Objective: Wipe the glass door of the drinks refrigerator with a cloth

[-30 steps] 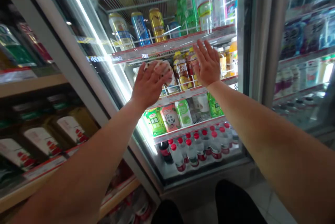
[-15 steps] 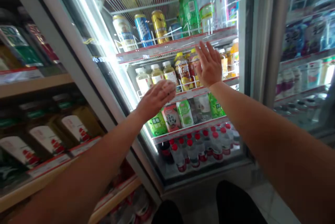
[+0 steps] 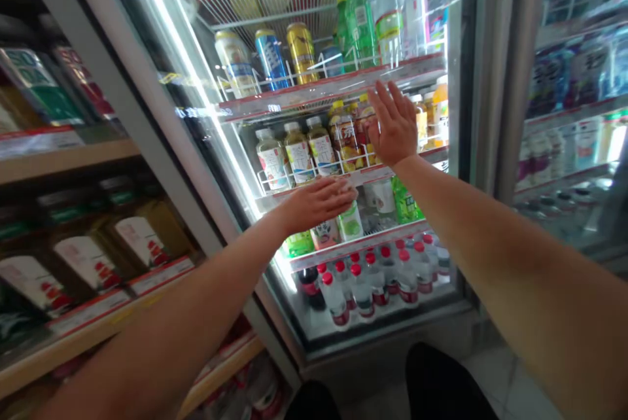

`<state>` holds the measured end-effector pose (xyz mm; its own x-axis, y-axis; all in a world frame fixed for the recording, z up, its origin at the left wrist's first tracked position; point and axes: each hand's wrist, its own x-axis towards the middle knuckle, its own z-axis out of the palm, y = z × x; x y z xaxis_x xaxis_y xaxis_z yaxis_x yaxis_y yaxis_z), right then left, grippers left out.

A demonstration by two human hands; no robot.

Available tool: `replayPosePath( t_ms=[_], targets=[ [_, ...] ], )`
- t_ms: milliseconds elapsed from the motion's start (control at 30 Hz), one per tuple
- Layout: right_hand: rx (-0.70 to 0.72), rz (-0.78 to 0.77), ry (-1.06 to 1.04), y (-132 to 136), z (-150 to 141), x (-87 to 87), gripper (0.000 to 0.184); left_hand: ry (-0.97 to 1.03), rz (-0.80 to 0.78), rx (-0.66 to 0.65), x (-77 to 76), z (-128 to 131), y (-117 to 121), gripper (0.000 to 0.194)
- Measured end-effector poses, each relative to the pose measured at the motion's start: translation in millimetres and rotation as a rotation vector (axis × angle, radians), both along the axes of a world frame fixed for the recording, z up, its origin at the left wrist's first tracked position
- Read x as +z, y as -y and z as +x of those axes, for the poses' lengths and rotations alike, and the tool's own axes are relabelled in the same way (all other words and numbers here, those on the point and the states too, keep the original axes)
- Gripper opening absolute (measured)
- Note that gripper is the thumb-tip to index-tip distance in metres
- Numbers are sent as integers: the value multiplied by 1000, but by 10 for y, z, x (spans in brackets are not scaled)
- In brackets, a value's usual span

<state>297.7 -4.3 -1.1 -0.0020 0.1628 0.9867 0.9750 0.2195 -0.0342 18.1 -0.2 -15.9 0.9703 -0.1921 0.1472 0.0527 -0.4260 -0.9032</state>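
Observation:
My left hand (image 3: 321,203) lies palm-down before the lit drinks fridge (image 3: 387,336), fingers stretched to the right. A crumpled pale cloth (image 3: 347,190) with dark spots, mostly hidden, shows at its fingertips. Behind this hand are a green drink carton (image 3: 350,222) and a pink carton (image 3: 324,235). My right hand (image 3: 396,125) is raised with fingers extended, seemingly flat against the glass in front of yellow-capped tea bottles (image 3: 345,135). Nothing shows in its grasp.
Cans (image 3: 271,59) and green bottles (image 3: 359,17) fill the upper shelf. Red-capped water bottles (image 3: 362,290) stand at the bottom. Wooden shelves with large oil-coloured bottles (image 3: 140,240) are at left; a metal upright (image 3: 495,80) and another fridge stand at right. My dark-clad legs (image 3: 436,384) show below.
My left hand has moved down and to the right with the cloth, from the middle bottle row to the carton row. My right hand has stayed nearly in place.

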Motion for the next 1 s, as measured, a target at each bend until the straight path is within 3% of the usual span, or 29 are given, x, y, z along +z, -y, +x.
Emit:
replayPosePath(
  t_ms=[67, 133, 233, 333, 400, 433, 567, 633, 700, 800, 867, 900, 1000],
  targets=[
    [2, 0, -2, -1, 0, 5, 66, 52, -18, 37, 66, 1, -12, 42],
    [4, 7, -9, 10, -5, 9, 67, 263, -36, 76, 152, -4, -29, 45],
    [7, 14, -10, 27, -9, 13, 67, 434, -62, 84, 96, 22, -35, 47],
    [-2, 7, 0, 25, -6, 12, 67, 119, -74, 16, -95, 54, -23, 42],
    [-10, 3, 6, 19, -2, 10, 66, -94, -49, -22, -98, 32, -32, 38],
    [-11, 3, 5, 18, -2, 11, 65, -108, -35, -21, -40, 5, -44, 38],
    [-3, -2, -3, 24, -1, 13, 65, 373, -49, 57, 280, -138, -107, 45],
    [-7, -6, 3, 26, 0, 11, 65, 562, -50, 83, 260, -170, -123, 45],
    [-17, -1, 9, 19, 3, 6, 65, 460, -31, 43, 104, -165, -125, 44],
    [-32, 18, 12, -7, 10, -8, 65, -20, -45, -81, -58, -141, -122, 45],
    [-37, 35, 14, -27, 16, -15, 65, -139, -72, -100, 45, -144, -125, 46],
    [-38, 41, 14, -35, 19, -18, 65, -77, -74, -86, 148, -152, -127, 46],
    [-27, 31, 15, -44, 23, -20, 66, 360, -27, -7, 407, -184, -126, 43]
  ],
)
